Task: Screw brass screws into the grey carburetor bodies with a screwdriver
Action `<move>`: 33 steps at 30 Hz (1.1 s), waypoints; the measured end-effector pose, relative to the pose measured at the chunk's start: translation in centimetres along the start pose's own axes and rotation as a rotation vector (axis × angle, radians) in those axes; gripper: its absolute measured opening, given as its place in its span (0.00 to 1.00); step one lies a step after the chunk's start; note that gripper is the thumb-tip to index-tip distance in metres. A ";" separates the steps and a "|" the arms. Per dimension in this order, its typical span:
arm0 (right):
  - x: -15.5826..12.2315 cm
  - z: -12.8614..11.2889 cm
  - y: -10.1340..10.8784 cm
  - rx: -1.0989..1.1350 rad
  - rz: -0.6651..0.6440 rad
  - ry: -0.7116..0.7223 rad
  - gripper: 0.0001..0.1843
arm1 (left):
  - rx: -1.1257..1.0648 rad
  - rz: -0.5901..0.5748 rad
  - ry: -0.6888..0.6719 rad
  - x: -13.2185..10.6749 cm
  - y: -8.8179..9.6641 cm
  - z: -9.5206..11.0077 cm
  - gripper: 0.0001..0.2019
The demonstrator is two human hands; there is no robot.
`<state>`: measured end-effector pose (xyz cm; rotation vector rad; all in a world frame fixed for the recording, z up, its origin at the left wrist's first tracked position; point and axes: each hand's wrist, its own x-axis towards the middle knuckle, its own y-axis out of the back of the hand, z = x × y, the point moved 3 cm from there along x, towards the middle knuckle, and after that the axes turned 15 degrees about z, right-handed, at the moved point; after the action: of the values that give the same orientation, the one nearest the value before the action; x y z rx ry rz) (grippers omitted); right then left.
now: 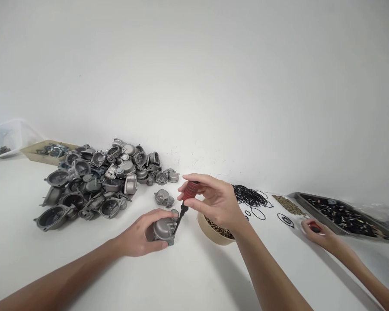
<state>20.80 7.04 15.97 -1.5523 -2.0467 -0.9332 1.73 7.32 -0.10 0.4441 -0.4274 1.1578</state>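
Note:
My left hand (pixel 139 233) is closed around a grey metal float bowl, seemingly from a carburetor (pixel 164 229), and steadies it on the white table. In my right hand (pixel 215 201) is a screwdriver (pixel 190 193) with a red handle, gripped between thumb and fingers. Its dark shaft slants down to the near right edge of the bowl; the very tip is hard to make out. Just behind lies another grey bowl (pixel 162 197). A cream tub (pixel 210 233) of small brass-coloured screws stands beside my right hand, which partly hides it.
A heap of grey metal bowls (pixel 94 181) fills the left, with a yellowish tray (pixel 35 152) and a clear bin (pixel 6 134) beyond. Black rubber rings (pixel 249 196), brass pieces (pixel 288 204) and a dark tray (pixel 298 198) lie right. Another person's hand (pixel 317 233) holds something dark there.

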 end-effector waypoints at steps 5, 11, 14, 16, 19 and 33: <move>-0.1 -0.8 0.0 -0.106 -0.023 0.082 0.29 | -0.040 0.003 0.042 0.0 0.0 -0.3 0.31; 0.0 -1.1 0.2 -0.109 -0.019 0.119 0.30 | -0.071 0.003 0.031 0.1 0.0 -0.4 0.30; 0.2 -1.2 0.3 -0.141 -0.020 0.169 0.29 | -0.071 0.006 0.033 0.1 0.1 -0.3 0.30; 0.1 -1.1 0.1 -0.081 -0.073 0.097 0.26 | -0.065 0.007 0.039 0.1 0.1 -0.3 0.30; 0.2 -1.0 0.1 -0.075 -0.053 0.060 0.25 | -0.070 0.003 0.049 0.1 0.1 -0.3 0.30; 0.3 -1.4 0.1 -0.214 0.035 0.225 0.34 | -0.050 0.002 0.038 0.1 0.1 -0.2 0.30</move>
<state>20.70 6.25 17.19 -1.5038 -1.8062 -1.2852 1.73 7.52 -0.25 0.3778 -0.4228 1.1530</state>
